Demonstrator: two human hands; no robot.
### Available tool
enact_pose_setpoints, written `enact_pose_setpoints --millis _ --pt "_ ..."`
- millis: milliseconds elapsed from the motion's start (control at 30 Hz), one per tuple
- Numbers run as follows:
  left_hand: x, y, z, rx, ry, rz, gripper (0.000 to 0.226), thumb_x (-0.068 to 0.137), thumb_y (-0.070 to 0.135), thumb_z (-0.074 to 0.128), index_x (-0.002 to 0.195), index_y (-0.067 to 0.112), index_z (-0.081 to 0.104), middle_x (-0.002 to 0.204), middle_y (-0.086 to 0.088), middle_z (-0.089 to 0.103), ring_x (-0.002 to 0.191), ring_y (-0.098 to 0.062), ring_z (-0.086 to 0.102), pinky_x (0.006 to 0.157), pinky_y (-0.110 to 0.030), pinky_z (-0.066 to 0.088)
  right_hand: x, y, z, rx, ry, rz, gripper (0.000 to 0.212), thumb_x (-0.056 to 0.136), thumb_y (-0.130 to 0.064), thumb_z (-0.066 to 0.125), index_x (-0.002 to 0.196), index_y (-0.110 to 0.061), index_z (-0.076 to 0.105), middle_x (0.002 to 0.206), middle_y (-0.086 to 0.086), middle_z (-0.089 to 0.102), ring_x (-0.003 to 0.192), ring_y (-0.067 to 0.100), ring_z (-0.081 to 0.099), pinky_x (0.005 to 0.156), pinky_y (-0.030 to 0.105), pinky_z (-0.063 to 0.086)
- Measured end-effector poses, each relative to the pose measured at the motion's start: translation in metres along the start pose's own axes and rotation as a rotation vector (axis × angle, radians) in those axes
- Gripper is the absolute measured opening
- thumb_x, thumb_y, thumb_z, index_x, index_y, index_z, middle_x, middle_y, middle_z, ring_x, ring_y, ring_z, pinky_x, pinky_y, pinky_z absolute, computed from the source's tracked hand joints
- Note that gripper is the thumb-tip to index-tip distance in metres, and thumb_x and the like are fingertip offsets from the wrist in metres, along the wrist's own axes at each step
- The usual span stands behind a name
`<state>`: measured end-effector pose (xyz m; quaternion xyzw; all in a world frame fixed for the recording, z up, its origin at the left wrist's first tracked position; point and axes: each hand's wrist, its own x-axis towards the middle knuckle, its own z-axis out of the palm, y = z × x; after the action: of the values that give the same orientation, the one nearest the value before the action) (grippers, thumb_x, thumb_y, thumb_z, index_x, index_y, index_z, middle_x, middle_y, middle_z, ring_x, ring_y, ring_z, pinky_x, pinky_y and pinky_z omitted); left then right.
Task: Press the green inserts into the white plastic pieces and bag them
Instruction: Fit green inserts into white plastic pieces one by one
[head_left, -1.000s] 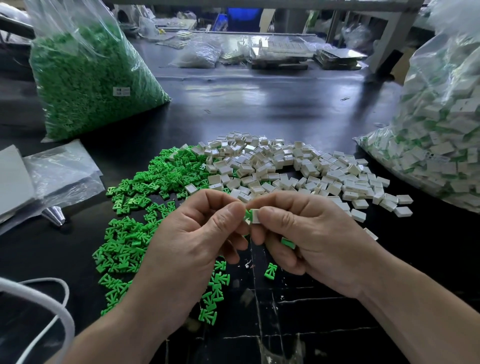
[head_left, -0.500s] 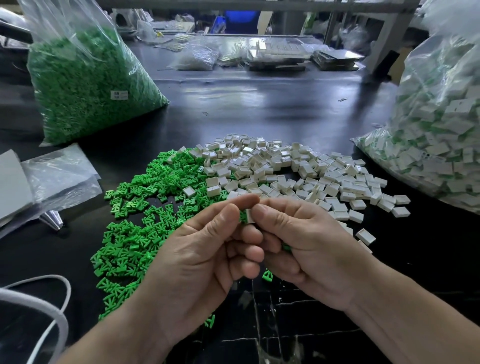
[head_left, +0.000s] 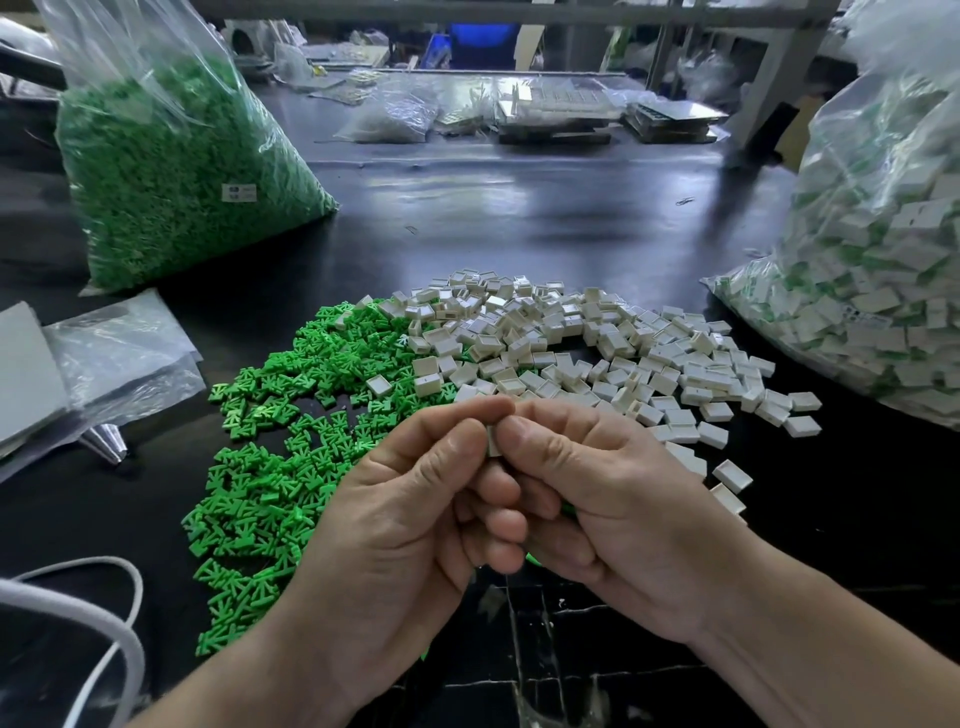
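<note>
My left hand (head_left: 410, 525) and my right hand (head_left: 608, 509) meet over the near part of the black table, thumbs and forefingers pinching one small white plastic piece (head_left: 493, 441) between them. Only a sliver of that piece shows; its green insert is hidden by my fingers. A bit of green shows under my right palm. A heap of loose green inserts (head_left: 291, 441) lies to the left, and a heap of white pieces (head_left: 597, 353) spreads behind my hands.
A big clear bag of green inserts (head_left: 171, 161) stands at the back left. A large clear bag of assembled white-and-green pieces (head_left: 878, 270) stands at the right. Flat plastic bags (head_left: 119, 353) lie at the left edge, a white cable (head_left: 104, 623) at the near left.
Both hands have pressed closer together around the piece and lifted a little. The green of the insert seen between my fingertips earlier is now covered.
</note>
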<state>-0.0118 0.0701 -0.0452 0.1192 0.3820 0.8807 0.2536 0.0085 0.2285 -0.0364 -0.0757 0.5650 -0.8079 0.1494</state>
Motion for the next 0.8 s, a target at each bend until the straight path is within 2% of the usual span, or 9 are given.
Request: enact_pose_setpoints --millis 133,300,433,567,667,800 --pt "0.002 0.001 -0.001 0.000 0.000 -0.027 0.035 0.075 0.023 0.079 0.106 0.009 0.072 0.065 -0.009 0.066 0.051 -0.016 0.065 0.045 -0.023 0.053 0.001 0.000 0.000 -0.044 0.014 0.000 0.027 0.098 -0.031 0.056 0.080 -0.013 0.062 0.062 0.003 0.049 0.043 0.014 0.035 0.034 0.018 0.028" --pt "0.002 0.001 0.000 0.077 0.100 -0.039 0.017 0.078 0.018 0.067 0.091 0.012 0.076 0.057 -0.009 0.062 0.043 -0.017 0.061 0.039 -0.022 0.049 -0.001 0.001 0.001 -0.103 0.063 0.024 0.025 0.101 -0.027 0.056 0.081 -0.017 0.066 0.062 0.002 0.049 0.045 0.016 0.034 0.034 0.019 0.027" --pt "0.002 0.001 0.004 0.102 0.141 -0.027 0.017 0.072 0.016 0.067 0.086 0.012 0.076 0.053 -0.009 0.060 0.040 -0.017 0.059 0.035 -0.023 0.046 -0.001 0.001 0.002 -0.099 0.081 0.048 0.024 0.100 -0.028 0.057 0.090 -0.008 0.067 0.061 0.002 0.048 0.048 0.018 0.032 0.033 0.019 0.025" --pt "0.001 0.001 0.007 0.106 0.143 -0.019 0.018 0.071 0.017 0.068 0.086 0.012 0.076 0.053 -0.009 0.060 0.040 -0.017 0.059 0.035 -0.022 0.046 -0.001 0.000 0.004 -0.076 0.064 0.050 0.025 0.097 -0.032 0.058 0.077 -0.018 0.066 0.062 0.004 0.047 0.051 0.019 0.031 0.033 0.019 0.024" --pt "0.000 0.002 0.008 0.108 0.150 -0.014 0.018 0.070 0.018 0.069 0.087 0.013 0.076 0.053 -0.009 0.060 0.039 -0.016 0.059 0.033 -0.023 0.046 -0.002 0.001 0.005 -0.079 0.069 0.049 0.027 0.099 -0.031 0.058 0.078 -0.016 0.064 0.061 0.004 0.047 0.044 0.017 0.032 0.033 0.018 0.026" --pt "0.001 0.002 0.010 0.103 0.146 0.009 0.018 0.077 0.017 0.066 0.091 0.011 0.076 0.054 -0.009 0.059 0.040 -0.016 0.058 0.035 -0.022 0.047 0.000 0.004 0.006 -0.073 0.103 0.006 0.027 0.101 -0.032 0.057 0.081 -0.014 0.063 0.064 0.008 0.047 0.046 0.018 0.035 0.035 0.019 0.027"
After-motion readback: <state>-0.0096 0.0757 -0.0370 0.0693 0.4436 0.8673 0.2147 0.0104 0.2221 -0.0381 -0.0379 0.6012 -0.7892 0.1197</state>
